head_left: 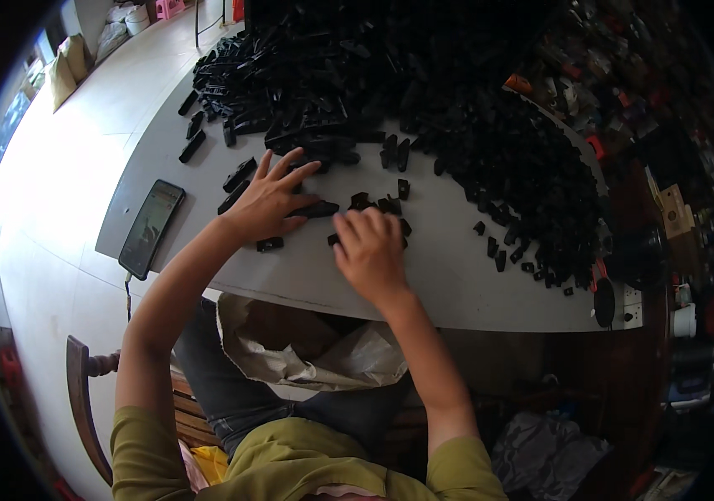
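Note:
My left hand (270, 200) is spread over the grey table, its fingers apart among long black plastic pieces. One long black piece (317, 210) lies by its thumb, between my two hands. My right hand (372, 253) has its fingers curled down over a cluster of small black plastic parts (361, 201). Whatever its fingertips pinch is hidden beneath them. Another small black part (270, 244) sits below my left wrist, and two longer pieces (238, 174) lie to the left of that hand.
A large heap of long black pieces (307, 92) covers the table's far side; small black parts (532, 200) are piled at right. A phone (152, 229) with a cable lies at the left edge. An open white sack (357, 361) hangs at the table's front edge (449, 321), over my lap.

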Motion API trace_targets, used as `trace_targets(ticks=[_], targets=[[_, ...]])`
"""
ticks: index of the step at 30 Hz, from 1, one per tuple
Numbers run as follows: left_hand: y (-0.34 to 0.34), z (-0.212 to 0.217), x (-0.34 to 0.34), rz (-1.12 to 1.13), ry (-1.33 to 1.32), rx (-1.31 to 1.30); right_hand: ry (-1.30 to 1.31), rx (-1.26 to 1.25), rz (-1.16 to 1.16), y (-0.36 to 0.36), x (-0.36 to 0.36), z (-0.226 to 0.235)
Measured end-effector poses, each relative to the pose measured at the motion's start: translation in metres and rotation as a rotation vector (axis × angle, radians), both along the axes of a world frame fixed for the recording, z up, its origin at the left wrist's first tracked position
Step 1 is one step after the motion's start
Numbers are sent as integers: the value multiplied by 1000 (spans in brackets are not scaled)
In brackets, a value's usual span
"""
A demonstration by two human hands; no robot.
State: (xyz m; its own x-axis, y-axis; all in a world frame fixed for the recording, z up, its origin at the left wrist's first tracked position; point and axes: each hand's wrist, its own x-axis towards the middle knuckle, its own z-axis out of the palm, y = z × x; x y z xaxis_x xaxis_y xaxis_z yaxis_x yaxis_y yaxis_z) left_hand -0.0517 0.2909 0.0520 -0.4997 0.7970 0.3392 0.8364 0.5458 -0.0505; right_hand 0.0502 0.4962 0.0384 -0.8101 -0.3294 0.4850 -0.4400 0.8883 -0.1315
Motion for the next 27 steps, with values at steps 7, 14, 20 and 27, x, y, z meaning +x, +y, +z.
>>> trace_targets(ticks=[7,14,20,27], targets=[[15,0,35,93,-356,84,-34,-281,17,-10,20,-5],[7,-16,92,130,-765,453,-99,-457,-239,22,66,-25],[4,-17,100,85,-802,553,-374,-761,-103,2,55,-15],[-6,-27,97,79,-410,516,-329,-582,60,11,56,-19]])
